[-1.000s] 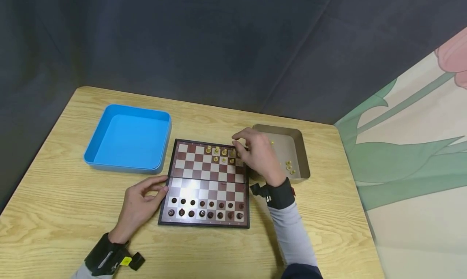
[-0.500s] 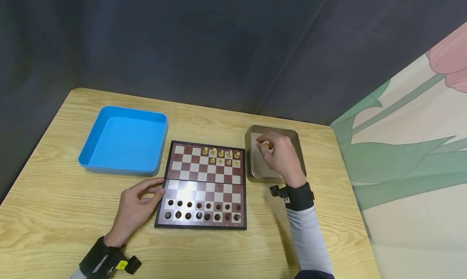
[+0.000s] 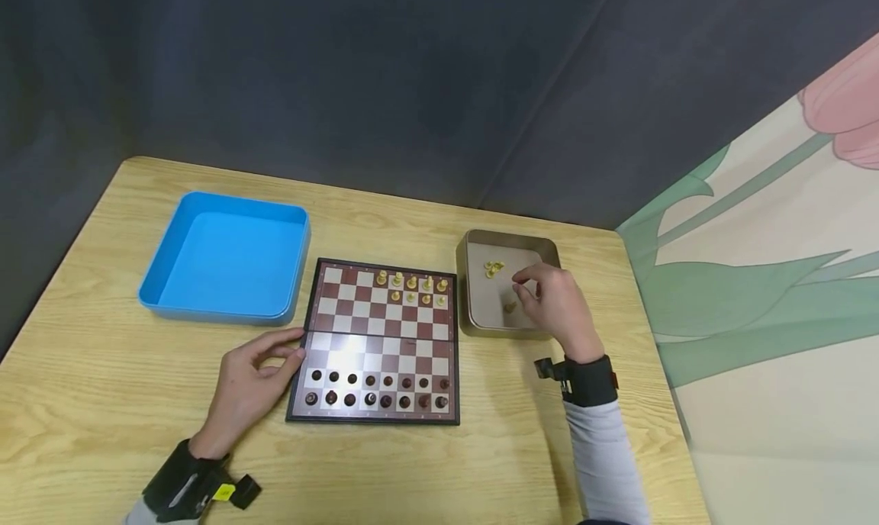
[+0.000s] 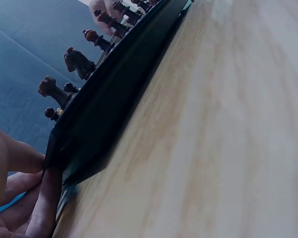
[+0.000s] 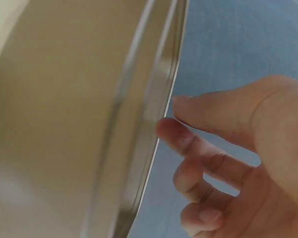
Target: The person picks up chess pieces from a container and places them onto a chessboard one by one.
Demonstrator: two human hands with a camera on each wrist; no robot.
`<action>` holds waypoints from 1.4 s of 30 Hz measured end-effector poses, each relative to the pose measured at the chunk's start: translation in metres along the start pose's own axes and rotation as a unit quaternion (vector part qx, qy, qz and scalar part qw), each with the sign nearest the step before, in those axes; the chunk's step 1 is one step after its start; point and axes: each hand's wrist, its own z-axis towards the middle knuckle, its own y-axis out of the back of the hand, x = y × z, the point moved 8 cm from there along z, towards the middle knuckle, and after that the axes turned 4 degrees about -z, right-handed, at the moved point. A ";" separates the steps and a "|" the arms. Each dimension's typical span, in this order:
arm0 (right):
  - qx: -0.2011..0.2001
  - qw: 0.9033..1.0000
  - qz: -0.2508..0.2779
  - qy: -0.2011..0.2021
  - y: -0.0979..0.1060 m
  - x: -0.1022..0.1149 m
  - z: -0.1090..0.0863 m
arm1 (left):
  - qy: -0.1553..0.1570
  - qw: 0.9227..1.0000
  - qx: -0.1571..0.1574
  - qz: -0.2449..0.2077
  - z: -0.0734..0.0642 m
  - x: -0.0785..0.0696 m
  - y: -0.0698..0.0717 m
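The right hand [image 3: 559,307], its thumb and forefinger curved close together with nothing visible between them, hangs over the brown tin [image 3: 463,285] — inside lie a small cluster of gold pieces [image 3: 491,272] and, nearer the person, a lone gold piece [image 3: 510,307]. The left hand [image 3: 243,388] rests thumb and forefinger, spread slightly apart, against the left edge of the chessboard [image 3: 357,320] — dark pieces [image 3: 371,398] and more gold ones on it — near a blue tray [image 3: 240,262].
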 end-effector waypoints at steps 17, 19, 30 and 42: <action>0.060 0.994 -0.077 -0.057 -0.004 -0.033 -0.025 | 0.003 1.000 -0.002 0.004 -0.001 0.000 0.002; 0.071 0.992 -0.081 -0.067 -0.005 -0.036 -0.027 | 0.003 1.000 -0.002 0.004 -0.001 0.000 0.002; 0.124 0.981 -0.105 -0.108 -0.008 -0.040 -0.029 | 0.005 1.000 -0.004 0.002 -0.002 0.000 0.002; 0.168 0.967 -0.124 -0.149 -0.015 -0.045 -0.028 | 0.009 1.000 0.002 0.009 0.001 0.001 0.000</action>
